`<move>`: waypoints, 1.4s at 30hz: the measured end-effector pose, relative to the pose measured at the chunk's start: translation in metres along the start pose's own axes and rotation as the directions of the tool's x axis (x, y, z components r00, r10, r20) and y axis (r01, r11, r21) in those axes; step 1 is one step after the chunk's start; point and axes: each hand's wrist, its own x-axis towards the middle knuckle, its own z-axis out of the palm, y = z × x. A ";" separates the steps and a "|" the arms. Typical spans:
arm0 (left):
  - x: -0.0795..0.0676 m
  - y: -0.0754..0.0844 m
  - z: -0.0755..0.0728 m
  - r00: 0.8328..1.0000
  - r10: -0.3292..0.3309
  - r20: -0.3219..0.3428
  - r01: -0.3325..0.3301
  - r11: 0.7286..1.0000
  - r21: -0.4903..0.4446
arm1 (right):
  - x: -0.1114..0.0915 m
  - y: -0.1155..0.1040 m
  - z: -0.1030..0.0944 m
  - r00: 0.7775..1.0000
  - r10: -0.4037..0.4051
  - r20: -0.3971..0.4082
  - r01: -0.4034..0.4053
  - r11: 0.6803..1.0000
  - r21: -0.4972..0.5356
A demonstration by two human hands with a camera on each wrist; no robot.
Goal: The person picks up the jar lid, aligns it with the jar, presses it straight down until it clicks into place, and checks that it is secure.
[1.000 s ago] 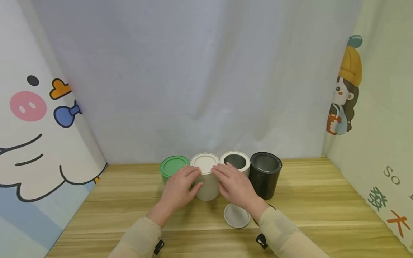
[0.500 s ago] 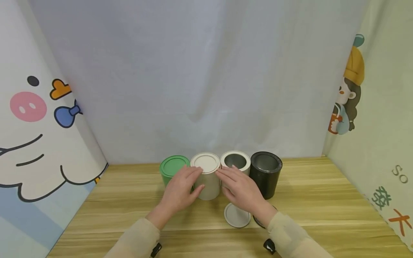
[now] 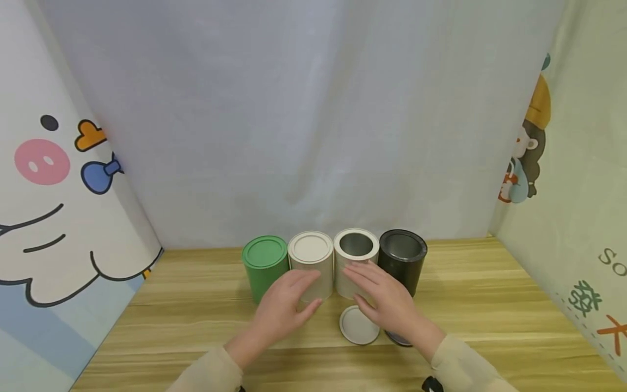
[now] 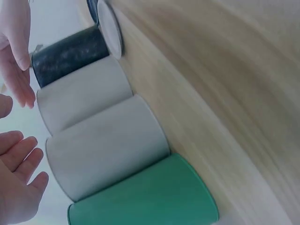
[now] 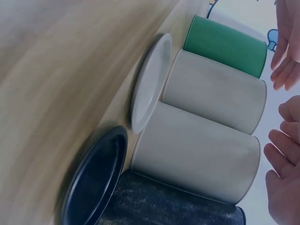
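Wood-grain tabletop (image 3: pixel 186 310), yellowish with lighter streaks, carries four upright cans in one row toward its back edge, left to right: green can (image 3: pixel 264 272) with lid on, lidded white can (image 3: pixel 311 250), open white can (image 5: pixel 194 152) with dark inside, black can (image 3: pixel 404 267), neighbours touching or nearly so. Loose white disc (image 3: pixel 360 325) lies flat in front of the row, nearest the open one. Loose black disc (image 5: pixel 96 178) lies just beside it, in front of the black can, mostly covered from above in the head view.

Blk lid (image 3: pixel 398 340) part-hidden; R arm (image 3: pixel 424 331) above
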 end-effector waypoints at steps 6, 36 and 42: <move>-0.007 0.007 0.007 0.999 -0.019 0.048 0.021 0.999 -0.029 | -0.011 -0.001 -0.006 0.999 0.029 0.026 -0.030 0.999 0.031; -0.020 0.019 0.048 0.928 -0.160 0.336 0.184 0.982 -0.042 | -0.060 0.012 -0.014 0.944 0.174 0.278 -0.200 0.977 0.067; -0.021 0.022 0.061 0.919 -0.163 0.360 0.191 0.981 -0.043 | -0.065 0.016 -0.011 0.921 0.169 0.351 -0.209 0.975 0.079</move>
